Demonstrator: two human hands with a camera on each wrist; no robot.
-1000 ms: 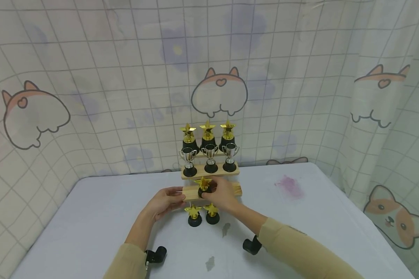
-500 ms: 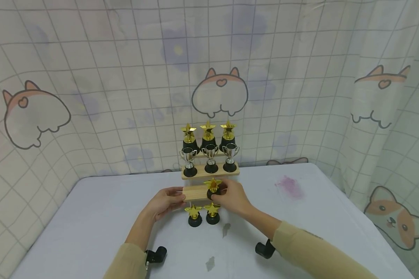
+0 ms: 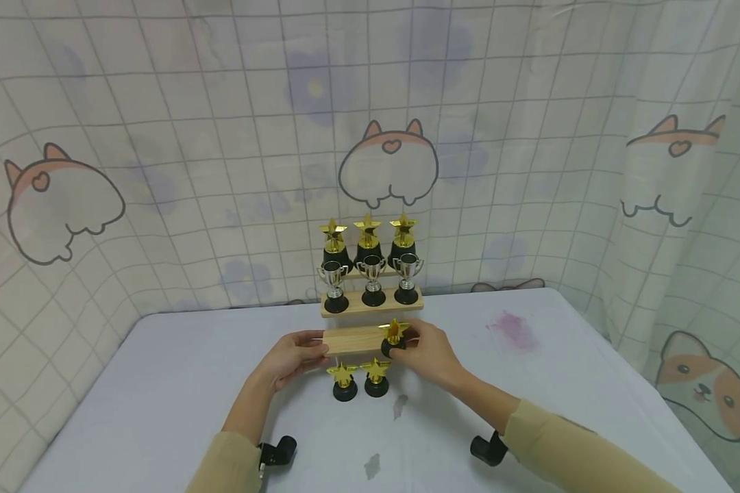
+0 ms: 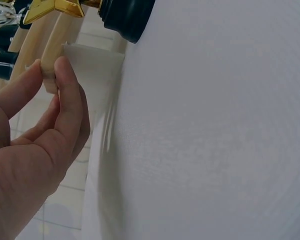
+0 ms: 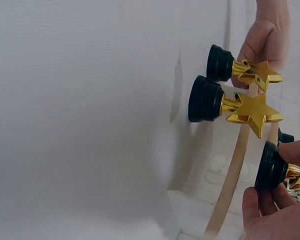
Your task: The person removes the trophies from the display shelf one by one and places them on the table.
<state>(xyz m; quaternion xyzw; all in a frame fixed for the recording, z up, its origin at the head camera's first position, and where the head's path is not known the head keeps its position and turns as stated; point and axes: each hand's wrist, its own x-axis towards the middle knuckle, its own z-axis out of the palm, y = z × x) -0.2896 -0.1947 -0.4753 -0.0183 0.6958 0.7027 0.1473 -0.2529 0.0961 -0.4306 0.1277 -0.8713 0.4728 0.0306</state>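
My right hand [image 3: 430,355] holds a small gold star trophy [image 3: 394,335] by its black base, fingers and thumb around the base in the right wrist view. It is upright at the right part of the lowest wooden shelf [image 3: 351,340]. The left end of that shelf is pinched between thumb and fingers of my left hand [image 3: 292,359], seen closely in the left wrist view. In front of the shelf, two more gold star trophies, one left [image 3: 344,383] and one right [image 3: 376,378], stand upright on the white-covered table [image 3: 179,397].
Behind, the middle wooden step [image 3: 370,308] bears three silver cup trophies [image 3: 371,277]. Three larger gold star trophies [image 3: 368,239] stand on the top step. A patterned curtain [image 3: 222,171] hangs close behind the table and along its sides.
My right hand has moved to the right along the lowest shelf, carrying the star trophy from its middle to near its right end. The left hand stays on the shelf's left end.
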